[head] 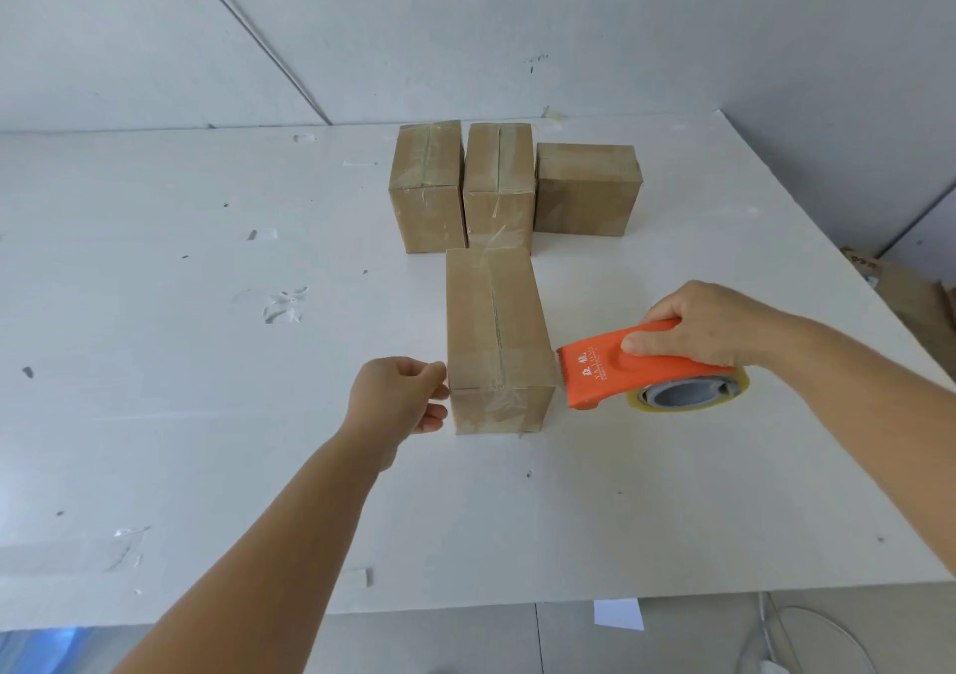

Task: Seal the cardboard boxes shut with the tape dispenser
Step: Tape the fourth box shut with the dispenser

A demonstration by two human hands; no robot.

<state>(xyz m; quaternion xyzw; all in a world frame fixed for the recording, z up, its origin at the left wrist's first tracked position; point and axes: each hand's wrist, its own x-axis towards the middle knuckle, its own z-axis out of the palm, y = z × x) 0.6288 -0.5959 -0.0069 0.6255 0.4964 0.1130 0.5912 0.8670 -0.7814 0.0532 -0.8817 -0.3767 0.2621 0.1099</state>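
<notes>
The right hand (708,321) has its fingers wrapped around the orange plastic tape dispenser (636,370), mid-frame right. The left hand (396,396), fingers curled, touches the near brown cardboard box (494,337) in the middle. I think cross-taping is underway; next, cut the tape.

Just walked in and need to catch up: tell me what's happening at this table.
A person is taping cardboard boxes shut. The right hand grips an orange tape dispenser at the right side of the nearest box, while the left hand steadies that box's left edge. Tape already runs along its top seam. Three more boxes stand in a row behind it on the white table, all showing tape.
</notes>
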